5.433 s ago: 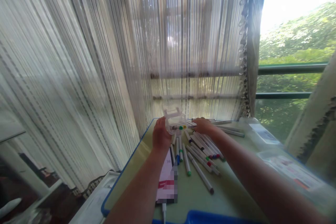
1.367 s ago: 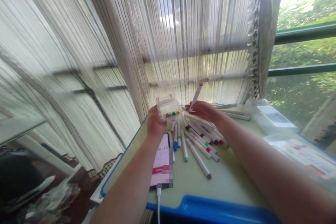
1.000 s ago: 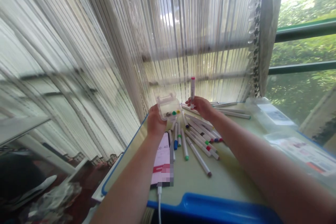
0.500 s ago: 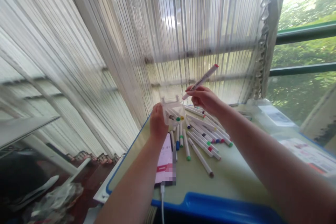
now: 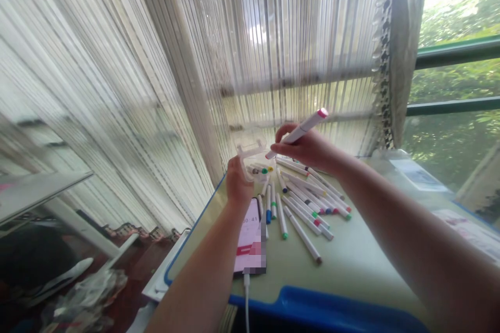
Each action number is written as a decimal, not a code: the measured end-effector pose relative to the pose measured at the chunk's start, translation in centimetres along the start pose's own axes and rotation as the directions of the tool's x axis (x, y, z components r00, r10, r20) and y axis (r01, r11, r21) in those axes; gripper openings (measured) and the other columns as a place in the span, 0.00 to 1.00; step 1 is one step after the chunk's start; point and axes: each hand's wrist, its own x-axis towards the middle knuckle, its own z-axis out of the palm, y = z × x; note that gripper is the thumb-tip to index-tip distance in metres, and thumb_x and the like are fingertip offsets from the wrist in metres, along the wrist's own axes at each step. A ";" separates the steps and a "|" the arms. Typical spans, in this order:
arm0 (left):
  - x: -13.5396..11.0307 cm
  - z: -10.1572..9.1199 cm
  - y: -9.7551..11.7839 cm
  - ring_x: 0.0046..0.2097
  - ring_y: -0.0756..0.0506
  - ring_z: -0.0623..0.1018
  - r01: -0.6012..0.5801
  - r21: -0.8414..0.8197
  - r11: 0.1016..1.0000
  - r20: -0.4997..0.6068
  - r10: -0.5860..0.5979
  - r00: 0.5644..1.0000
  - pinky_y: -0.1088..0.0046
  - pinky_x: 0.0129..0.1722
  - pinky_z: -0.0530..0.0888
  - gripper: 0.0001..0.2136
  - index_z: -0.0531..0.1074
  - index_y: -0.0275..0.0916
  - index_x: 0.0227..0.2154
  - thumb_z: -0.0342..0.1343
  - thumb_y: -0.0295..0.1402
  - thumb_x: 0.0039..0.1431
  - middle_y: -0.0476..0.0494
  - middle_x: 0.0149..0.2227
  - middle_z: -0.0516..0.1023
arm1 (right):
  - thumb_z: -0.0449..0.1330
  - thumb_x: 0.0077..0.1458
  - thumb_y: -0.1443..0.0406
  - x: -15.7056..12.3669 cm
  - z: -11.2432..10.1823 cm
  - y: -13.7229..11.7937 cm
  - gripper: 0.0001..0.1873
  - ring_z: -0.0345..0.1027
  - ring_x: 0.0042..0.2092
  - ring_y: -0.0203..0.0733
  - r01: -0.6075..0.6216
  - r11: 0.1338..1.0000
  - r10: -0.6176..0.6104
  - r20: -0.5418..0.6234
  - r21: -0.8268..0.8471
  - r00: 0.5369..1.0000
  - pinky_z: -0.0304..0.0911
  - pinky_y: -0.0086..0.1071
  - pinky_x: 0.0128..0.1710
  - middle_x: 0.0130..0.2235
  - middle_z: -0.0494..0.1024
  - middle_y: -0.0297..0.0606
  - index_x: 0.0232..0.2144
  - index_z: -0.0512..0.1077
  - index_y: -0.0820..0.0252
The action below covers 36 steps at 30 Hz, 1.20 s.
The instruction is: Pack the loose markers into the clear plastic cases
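Right grip (image 5: 308, 148) round marker (image 5: 303, 127), heap (image 5: 308, 203) beneath

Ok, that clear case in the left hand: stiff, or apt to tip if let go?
Probably stiff: the clear case shows no bend in the left hand. Likely light, being thin see-through plastic. Tilted, with a few markers inside, it may tip if released.

Home, by the look of it: a window corner of a living room or bedroom. Sheer string curtain (image 5: 297, 36) with beaded edging (image 5: 380, 62) hangs over the window, with green railing bars (image 5: 457, 49) and trees (image 5: 449, 130) outside. Small study desk (image 5: 312, 304) has a pale green top and a raised blue rim. Felt markers (image 5: 308, 205) lie scattered on it, beside a phone (image 5: 249, 229) on a charging cable (image 5: 246, 302). Clear plastic packets (image 5: 417, 174) sit at the right edge. Household stuff, hobby use.
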 end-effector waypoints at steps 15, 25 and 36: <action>-0.1 0.3 -0.3 0.44 0.38 0.76 0.010 0.006 1.000 0.014 -0.010 1.000 0.60 0.45 0.74 0.18 0.68 0.36 0.45 0.58 0.33 0.50 0.37 0.41 0.74 | 0.54 0.59 0.57 -0.6 2.3 -1.1 0.16 0.69 0.33 0.36 0.139 0.914 0.010 0.363 -0.381 0.932 0.58 0.29 0.33 0.34 0.79 0.38 0.41 0.76 0.59; 0.0 0.0 0.3 0.43 0.38 0.76 0.015 0.034 0.999 0.026 -0.016 1.000 0.60 0.43 0.74 0.15 0.69 0.35 0.42 0.58 0.32 0.50 0.37 0.39 0.74 | 0.65 0.50 0.55 -0.7 1.9 -1.3 0.14 0.64 0.29 0.33 0.082 0.902 0.017 0.225 -0.423 0.974 0.55 0.28 0.28 0.28 0.75 0.34 0.33 0.75 0.59; 0.2 -0.2 0.5 0.43 0.38 0.76 0.035 0.047 0.998 0.046 -0.037 0.998 0.60 0.44 0.74 0.13 0.70 0.35 0.40 0.57 0.30 0.50 0.37 0.38 0.75 | 0.64 0.50 0.58 -0.9 2.5 -1.3 0.12 0.66 0.27 0.33 0.138 0.878 0.018 0.318 -0.459 0.948 0.57 0.29 0.29 0.28 0.78 0.33 0.36 0.78 0.58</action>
